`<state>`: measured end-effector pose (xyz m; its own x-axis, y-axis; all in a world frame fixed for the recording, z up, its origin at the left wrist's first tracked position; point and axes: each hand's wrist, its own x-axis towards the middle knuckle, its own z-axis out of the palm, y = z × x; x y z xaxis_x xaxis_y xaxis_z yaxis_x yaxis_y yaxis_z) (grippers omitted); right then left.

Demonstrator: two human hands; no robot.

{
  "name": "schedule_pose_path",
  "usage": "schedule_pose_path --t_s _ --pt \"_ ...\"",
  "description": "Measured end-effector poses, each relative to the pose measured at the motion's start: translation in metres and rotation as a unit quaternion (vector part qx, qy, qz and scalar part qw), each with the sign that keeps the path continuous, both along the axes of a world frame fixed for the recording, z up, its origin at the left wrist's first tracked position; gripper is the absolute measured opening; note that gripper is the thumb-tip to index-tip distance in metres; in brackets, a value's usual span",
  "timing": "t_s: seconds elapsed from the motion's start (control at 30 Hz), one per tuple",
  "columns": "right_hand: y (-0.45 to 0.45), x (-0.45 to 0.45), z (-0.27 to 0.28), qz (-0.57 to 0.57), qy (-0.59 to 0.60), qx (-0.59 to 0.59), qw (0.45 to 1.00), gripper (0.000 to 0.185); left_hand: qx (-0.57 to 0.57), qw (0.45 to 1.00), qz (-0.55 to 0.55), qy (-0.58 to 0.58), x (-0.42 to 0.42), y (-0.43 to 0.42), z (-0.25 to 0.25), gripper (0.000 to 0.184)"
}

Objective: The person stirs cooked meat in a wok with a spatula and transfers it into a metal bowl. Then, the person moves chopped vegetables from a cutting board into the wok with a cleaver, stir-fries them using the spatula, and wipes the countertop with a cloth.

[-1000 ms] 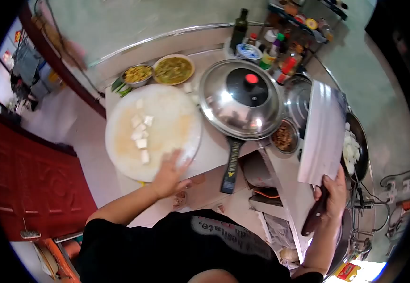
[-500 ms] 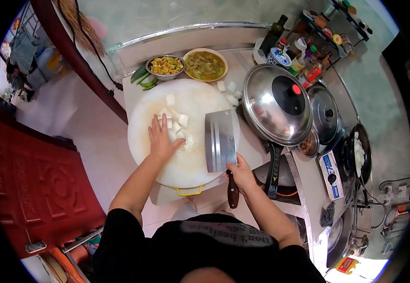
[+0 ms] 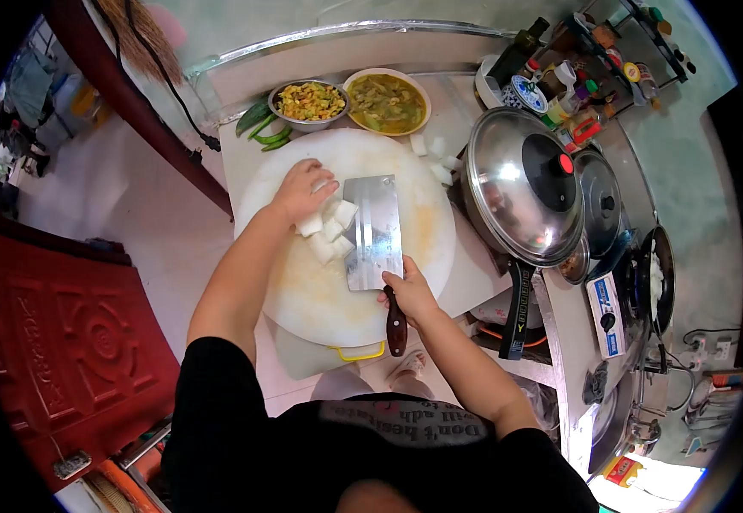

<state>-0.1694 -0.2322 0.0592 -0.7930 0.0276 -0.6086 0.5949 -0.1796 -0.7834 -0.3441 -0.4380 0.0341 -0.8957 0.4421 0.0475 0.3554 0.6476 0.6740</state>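
In my right hand [image 3: 412, 293] is a cleaver [image 3: 375, 235], gripped where its dark wooden handle meets the wide blade. The blade lies over the round white chopping board [image 3: 350, 321], its left edge beside a cluster of white cut chunks [image 3: 332, 229]. My left hand [image 3: 306, 190] is cupped at the far side of that cluster, fingers curved and a little apart. A white piece shows partly under those fingers; they do not appear closed on it.
Behind the board stand a metal bowl of diced food [image 3: 309, 103] and a bowl of soupy greens [image 3: 386, 103]. Green peppers [image 3: 271, 137] lie at the left. More white chunks [image 3: 442, 158] sit beside the large lidded pan [image 3: 521, 184] on the right.
My left hand has moved to the far side of the chunks and its fingers have curled from spread. The cleaver has shifted left, up to the chunks, which are bunched closer together.
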Motion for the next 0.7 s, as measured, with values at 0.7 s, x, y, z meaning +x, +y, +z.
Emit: schedule_pose_path --t_s 0.7 --pt "-0.029 0.011 0.005 0.008 0.012 -0.167 0.986 0.029 0.093 0.956 0.232 0.155 0.11 0.057 0.012 0.049"
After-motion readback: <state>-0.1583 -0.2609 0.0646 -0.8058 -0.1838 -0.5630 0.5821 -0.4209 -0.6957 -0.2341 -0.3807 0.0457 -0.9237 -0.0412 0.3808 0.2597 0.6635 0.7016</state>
